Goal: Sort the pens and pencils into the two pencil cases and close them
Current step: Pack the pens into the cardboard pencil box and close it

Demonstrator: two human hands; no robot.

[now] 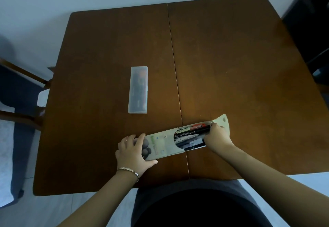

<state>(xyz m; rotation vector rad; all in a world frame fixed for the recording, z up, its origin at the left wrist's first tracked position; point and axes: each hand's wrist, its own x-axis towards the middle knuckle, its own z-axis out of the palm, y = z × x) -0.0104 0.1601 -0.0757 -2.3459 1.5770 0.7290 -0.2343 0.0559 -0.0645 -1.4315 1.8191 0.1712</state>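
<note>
A pale flat pencil case lies near the table's front edge with its flap folded open to the right. Several pens, black and red, stick out of its open mouth. My left hand grips the case's left end, fingers on top and thumb at the near edge. My right hand is curled around the ends of the pens at the mouth. A clear plastic pencil case lies with its lid down, farther back on the left half, with dark pencils inside.
The brown wooden table has a seam running down its middle. A chair stands at the left side, a dark object at the far right. My lap is against the front edge.
</note>
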